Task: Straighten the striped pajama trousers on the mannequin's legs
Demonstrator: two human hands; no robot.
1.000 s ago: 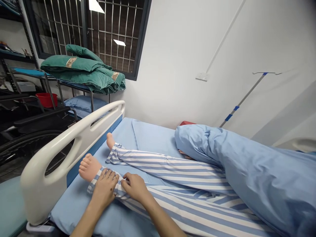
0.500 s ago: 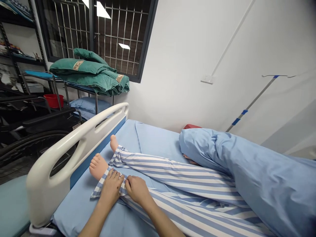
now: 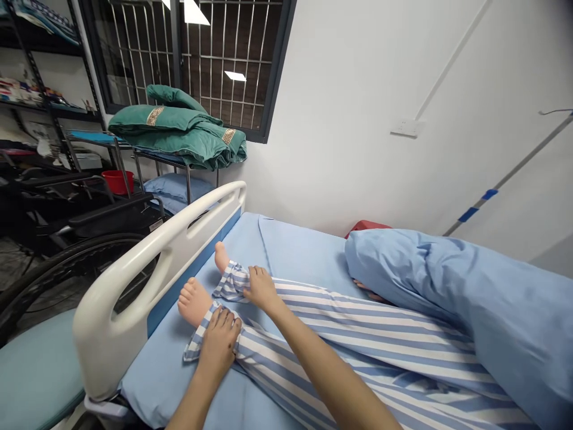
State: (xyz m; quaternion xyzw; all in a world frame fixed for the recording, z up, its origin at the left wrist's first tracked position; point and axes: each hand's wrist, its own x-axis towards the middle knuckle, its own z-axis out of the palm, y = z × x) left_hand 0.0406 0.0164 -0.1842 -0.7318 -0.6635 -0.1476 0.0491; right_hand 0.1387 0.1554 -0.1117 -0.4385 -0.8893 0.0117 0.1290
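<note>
A mannequin lies on the hospital bed (image 3: 290, 251) in blue-and-white striped trousers (image 3: 358, 340), its two bare feet near the footboard. My left hand (image 3: 219, 341) lies flat, fingers spread, on the cuff of the near trouser leg, just behind the near foot (image 3: 193, 301). My right hand (image 3: 261, 288) reaches over to the far leg and closes its fingers on that cuff beside the far foot (image 3: 221, 255). A light blue duvet (image 3: 447, 292) covers the mannequin from the thighs up.
The white footboard rail (image 3: 147, 257) stands left of the feet. Beyond it are a wheelchair (image 3: 67, 239), a rack with folded green blankets (image 3: 179, 128), a red basin (image 3: 117, 181) and a barred window. An IV pole (image 3: 505, 179) leans along the wall at right.
My right hand has left the near trouser cuff and moved up to the far leg's cuff. My left hand stays on the near cuff. The camera has shifted left.
</note>
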